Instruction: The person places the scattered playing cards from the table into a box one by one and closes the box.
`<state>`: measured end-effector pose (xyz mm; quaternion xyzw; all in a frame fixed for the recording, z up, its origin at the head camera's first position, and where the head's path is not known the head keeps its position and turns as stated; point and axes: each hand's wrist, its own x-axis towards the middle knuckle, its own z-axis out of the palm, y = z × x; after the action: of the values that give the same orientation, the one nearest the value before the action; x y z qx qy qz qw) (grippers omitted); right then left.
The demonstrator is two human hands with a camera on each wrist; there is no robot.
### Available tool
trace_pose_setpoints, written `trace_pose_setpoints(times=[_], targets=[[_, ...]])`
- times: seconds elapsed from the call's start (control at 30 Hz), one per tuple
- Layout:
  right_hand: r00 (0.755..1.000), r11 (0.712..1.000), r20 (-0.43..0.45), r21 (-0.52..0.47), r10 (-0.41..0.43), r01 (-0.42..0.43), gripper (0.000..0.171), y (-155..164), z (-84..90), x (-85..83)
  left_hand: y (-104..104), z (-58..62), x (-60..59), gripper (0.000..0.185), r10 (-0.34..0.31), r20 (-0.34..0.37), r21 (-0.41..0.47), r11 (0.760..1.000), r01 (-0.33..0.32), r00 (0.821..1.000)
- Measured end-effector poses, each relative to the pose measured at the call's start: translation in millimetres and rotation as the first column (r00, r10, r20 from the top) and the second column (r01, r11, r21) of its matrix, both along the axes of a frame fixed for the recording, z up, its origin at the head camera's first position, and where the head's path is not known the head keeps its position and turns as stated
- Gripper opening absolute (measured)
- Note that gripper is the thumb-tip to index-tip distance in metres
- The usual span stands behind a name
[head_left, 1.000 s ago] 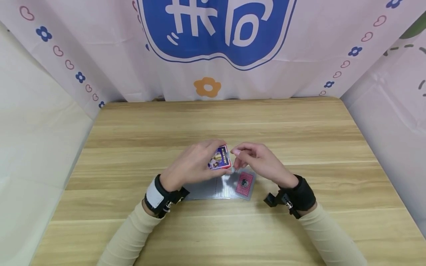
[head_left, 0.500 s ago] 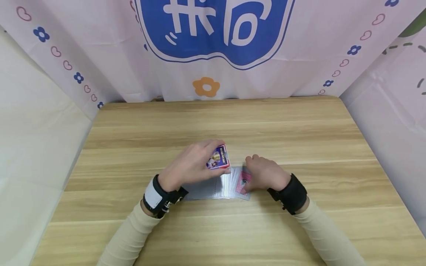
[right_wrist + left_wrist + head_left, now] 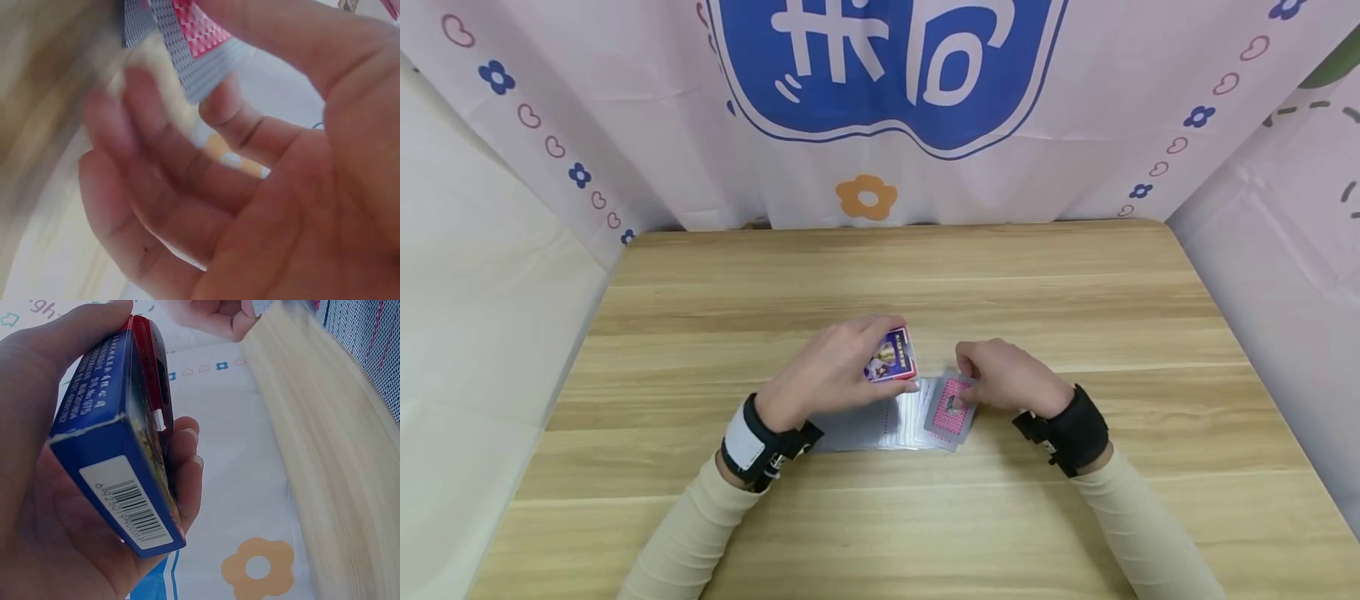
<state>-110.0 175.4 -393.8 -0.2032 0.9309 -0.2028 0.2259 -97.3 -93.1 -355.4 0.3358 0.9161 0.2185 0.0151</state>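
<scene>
My left hand [image 3: 831,367] grips a blue and red playing-card box [image 3: 891,358] above the table. In the left wrist view a barcode shows on the end of the box [image 3: 128,503], with the thumb on one side and fingers on the other. A row of overlapping grey-bordered cards [image 3: 857,429] lies below that hand, partly hidden by it. At the row's right end my right hand [image 3: 1011,379] pinches a playing card [image 3: 947,412] with a pink patterned back. The right wrist view shows the card [image 3: 200,40] between thumb and index finger, the other fingers loosely bent.
The wood-grain table [image 3: 880,517] extends around the cards. Behind it hangs a white printed curtain [image 3: 700,158] reaching the table's back edge. Pale cloth [image 3: 482,333] stands along the left side.
My right hand has come down from beside the card box to the row's right end and taken hold of the pink-backed card, shifting it slightly. My left hand stays put with the box.
</scene>
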Motion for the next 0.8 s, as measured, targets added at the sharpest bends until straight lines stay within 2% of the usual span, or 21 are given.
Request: trace_pose_setpoints(times=[0.1,0.2,0.27,0.33,0.4,0.47,0.53,0.8], targets=[[0.999,0.995,0.015,-0.090,0.032,-0.031,0.034,7,2.3,-3.3,-1,-0.4,-0.4,0.078,-0.004,-0.001,0.004,1.000,0.004,1.000],[0.990,0.961,0.108,-0.269,0.092,-0.060,0.016,16,8.3,-6.3,-2,0.0,-0.4,0.078,-0.010,0.000,0.006,1.000,0.010,1.000],[0.979,0.927,0.178,-0.373,0.105,-0.031,0.010,22,15.0,-7.2,-3,0.5,-0.5,0.078,-0.014,0.001,0.009,1.000,0.014,1.000],[0.970,0.898,0.234,-0.438,0.070,0.041,0.016,28,21.8,-7.0,-3,0.8,-0.5,0.078,-0.015,-0.001,0.013,1.000,0.015,1.000],[0.961,0.873,0.275,-0.470,0.002,0.132,0.022,32,28.6,-6.1,-2,0.5,-0.8,0.078,-0.016,0.000,0.016,1.000,0.016,1.000],[0.942,0.839,0.329,-0.491,-0.071,0.235,0.024,35,34.2,-5.0,-2,1.0,-0.8,0.079,-0.014,0.003,0.017,1.000,0.014,1.000],[0.925,0.806,0.364,-0.512,-0.111,0.298,0.026,35,37.9,-3.9,-1,1.4,-0.7,0.079,-0.010,0.011,0.013,1.000,0.010,1.000],[0.912,0.740,0.388,-0.575,-0.130,0.350,0.026,22,33.2,-1.9,-1,1.4,0.9,0.079,-0.009,0.023,0.002,1.000,0.009,1.000]])
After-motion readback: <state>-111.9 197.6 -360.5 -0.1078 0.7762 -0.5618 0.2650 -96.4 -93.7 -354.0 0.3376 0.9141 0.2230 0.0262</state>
